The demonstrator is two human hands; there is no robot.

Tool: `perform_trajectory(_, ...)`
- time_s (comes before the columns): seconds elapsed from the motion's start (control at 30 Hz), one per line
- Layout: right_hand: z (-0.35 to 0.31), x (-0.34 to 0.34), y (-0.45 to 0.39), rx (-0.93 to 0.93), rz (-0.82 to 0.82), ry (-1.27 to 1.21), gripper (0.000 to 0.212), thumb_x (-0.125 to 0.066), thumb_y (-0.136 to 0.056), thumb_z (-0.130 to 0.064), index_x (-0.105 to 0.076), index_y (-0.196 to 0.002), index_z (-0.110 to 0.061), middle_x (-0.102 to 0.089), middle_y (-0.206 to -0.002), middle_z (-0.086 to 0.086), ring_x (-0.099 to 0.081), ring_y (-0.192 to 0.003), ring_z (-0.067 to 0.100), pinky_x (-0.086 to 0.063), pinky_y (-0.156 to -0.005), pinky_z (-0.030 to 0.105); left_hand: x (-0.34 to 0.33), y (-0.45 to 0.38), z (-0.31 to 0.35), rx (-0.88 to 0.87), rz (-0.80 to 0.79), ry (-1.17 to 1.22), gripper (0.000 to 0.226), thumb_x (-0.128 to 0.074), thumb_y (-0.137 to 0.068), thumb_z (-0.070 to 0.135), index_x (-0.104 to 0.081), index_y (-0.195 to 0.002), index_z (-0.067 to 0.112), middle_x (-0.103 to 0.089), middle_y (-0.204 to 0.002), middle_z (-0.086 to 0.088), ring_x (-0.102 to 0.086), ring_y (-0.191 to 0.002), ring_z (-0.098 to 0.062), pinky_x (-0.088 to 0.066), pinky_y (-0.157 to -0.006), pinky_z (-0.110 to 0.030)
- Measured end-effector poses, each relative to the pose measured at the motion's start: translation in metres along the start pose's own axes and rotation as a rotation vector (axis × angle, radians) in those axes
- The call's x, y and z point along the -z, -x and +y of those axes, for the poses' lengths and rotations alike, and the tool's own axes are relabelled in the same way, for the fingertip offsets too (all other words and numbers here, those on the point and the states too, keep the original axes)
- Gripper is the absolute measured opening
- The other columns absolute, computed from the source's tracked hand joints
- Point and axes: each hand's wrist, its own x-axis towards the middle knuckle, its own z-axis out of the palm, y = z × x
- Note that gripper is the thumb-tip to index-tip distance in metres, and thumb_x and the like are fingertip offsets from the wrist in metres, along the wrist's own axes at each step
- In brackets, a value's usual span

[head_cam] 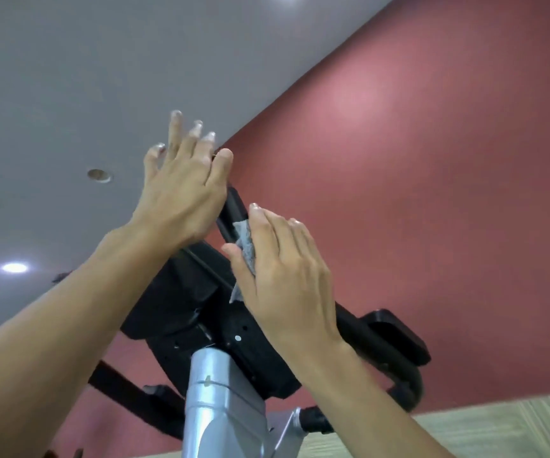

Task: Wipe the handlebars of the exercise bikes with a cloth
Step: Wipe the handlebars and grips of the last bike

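Note:
I look up from below at an exercise bike's black handlebar (234,206), which rises toward the ceiling from a black console housing (181,292) on a silver post (214,391). My left hand (181,186) rests against the bar's upper end with fingers straight and spread. My right hand (286,276) presses a small grey cloth (245,246) against the bar lower down; the thumb and straight fingers lie over the cloth. A second black handlebar loop (395,352) curves out at the lower right.
A red wall (432,160) fills the right side and a grey ceiling (68,77) with recessed lights the left. A pale wood-grain panel (465,431) runs along the bottom right. Another black bar (118,388) sticks out lower left.

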Motion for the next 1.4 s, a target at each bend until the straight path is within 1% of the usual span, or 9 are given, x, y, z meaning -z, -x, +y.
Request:
perform_trajectory(0.1,0.035,0.003,0.039,0.056,0.039,0.011,0.053,-0.039,-0.11,-0.045,-0.061,-0.135,-0.005,-0.066,-0.133,0.009,-0.061,-0.129,0.024,-0.039,-0.119,0.046,-0.005,0.029,0.016,-0.211,0.163,-0.103,0.056,-0.023,-0.105,0.035,-0.052,-0.144,0.007,-0.032,-0.162,-0.009,-0.003,-0.157,-0.02,-0.002,-0.126,-0.039)
perform_trajectory(0.27,0.093,0.01,0.092,0.11,0.019,0.115,0.056,-0.04,-0.109,-0.046,-0.059,-0.139,-0.002,-0.062,-0.141,0.011,-0.055,-0.137,0.024,-0.032,-0.123,0.044,-0.029,0.065,0.067,-0.374,-0.035,-0.513,0.062,-0.021,-0.101,0.04,-0.079,-0.088,0.021,-0.07,-0.108,0.001,-0.058,-0.113,-0.021,-0.016,-0.12,-0.043)
perform_trajectory(0.43,0.15,0.025,0.154,0.178,-0.133,0.25,0.07,-0.068,-0.1,-0.027,-0.034,-0.156,-0.001,-0.032,-0.164,0.016,-0.03,-0.153,0.027,-0.022,-0.127,0.044,-0.045,0.077,0.082,-0.338,-0.079,-0.739,0.072,-0.014,-0.099,0.041,-0.075,-0.068,0.02,-0.072,-0.079,0.004,-0.059,-0.088,-0.02,-0.022,-0.113,-0.044)
perform_trajectory(0.53,0.164,0.029,0.166,0.19,-0.137,0.25,0.069,-0.05,-0.106,-0.035,-0.023,-0.159,-0.002,-0.021,-0.168,0.016,-0.023,-0.156,0.029,-0.018,-0.128,0.044,-0.044,0.078,0.092,-0.405,-0.173,-0.785,0.071,-0.008,-0.1,0.042,-0.067,-0.066,0.022,-0.067,-0.072,0.004,-0.059,-0.079,-0.019,-0.032,-0.102,-0.041)
perform_trajectory(0.73,0.129,0.019,0.131,0.102,-0.028,0.142,0.071,-0.029,-0.109,-0.052,-0.036,-0.154,0.003,-0.029,-0.164,0.019,-0.027,-0.154,0.028,-0.027,-0.125,0.044,-0.065,0.081,0.115,-0.507,-0.235,-0.718,0.06,-0.017,-0.103,0.035,-0.043,-0.052,0.018,-0.043,-0.049,0.003,-0.038,-0.043,-0.019,-0.041,-0.062,-0.036)
perform_trajectory(0.83,0.148,0.019,0.146,0.176,0.004,0.169,0.065,-0.038,-0.11,-0.045,-0.034,-0.156,0.0,-0.03,-0.164,0.017,-0.03,-0.153,0.028,-0.031,-0.124,0.045,-0.071,0.082,0.114,-0.531,-0.207,-0.776,0.06,-0.024,-0.103,0.034,-0.042,-0.05,0.015,-0.042,-0.047,0.001,-0.037,-0.04,-0.021,-0.029,-0.049,-0.032)
perform_trajectory(1.07,0.175,0.02,0.179,0.115,-0.03,0.173,0.068,-0.046,-0.109,-0.038,-0.021,-0.159,0.002,-0.022,-0.167,0.018,-0.024,-0.155,0.031,-0.019,-0.128,0.045,-0.083,0.091,0.119,-0.426,0.011,-0.749,0.053,-0.04,-0.095,0.025,-0.029,-0.044,0.017,-0.037,-0.037,-0.002,-0.024,-0.038,-0.025,-0.021,-0.058,-0.029)
perform_trajectory(1.27,0.132,0.009,0.131,0.167,0.106,0.202,0.063,-0.041,-0.111,-0.042,-0.034,-0.154,0.003,-0.032,-0.162,0.018,-0.032,-0.152,0.029,-0.031,-0.123,0.042,-0.089,0.094,0.113,-0.428,0.067,-0.754,0.058,-0.043,-0.095,0.023,-0.049,-0.039,0.01,-0.051,-0.039,-0.007,-0.047,-0.037,-0.03,-0.019,-0.059,-0.028)
perform_trajectory(1.4,0.162,0.009,0.161,0.205,0.107,0.175,0.066,-0.057,-0.107,-0.028,-0.028,-0.157,0.003,-0.027,-0.164,0.02,-0.029,-0.153,0.031,-0.031,-0.123,0.046,-0.087,0.094,0.112,-0.416,0.1,-0.746,0.058,-0.043,-0.096,0.024,-0.047,-0.04,0.009,-0.05,-0.039,-0.007,-0.048,-0.038,-0.031,-0.014,-0.059,-0.03)
